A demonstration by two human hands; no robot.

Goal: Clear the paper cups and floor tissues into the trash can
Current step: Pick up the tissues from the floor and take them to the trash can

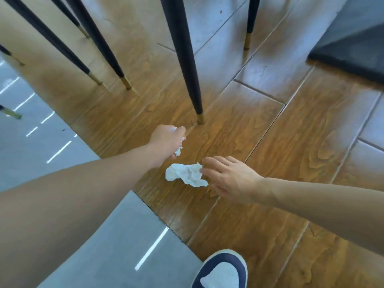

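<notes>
A crumpled white tissue (185, 174) lies on the wooden floor near the middle of the view. My right hand (230, 177) hovers just right of it, fingers spread, the fingertips at its right edge. My left hand (168, 143) is a little beyond and left of that tissue, closed on another white tissue wad (179, 151) that pokes out between the fingers. No paper cups and no trash can are in view.
Black tapered furniture legs with gold tips stand close behind the hands, the nearest leg (188, 65) just beyond my left hand. A dark grey rug (353, 48) lies at the far right. Grey glossy tiles (41, 142) border the wood on the left. My shoe (222, 271) is at the bottom.
</notes>
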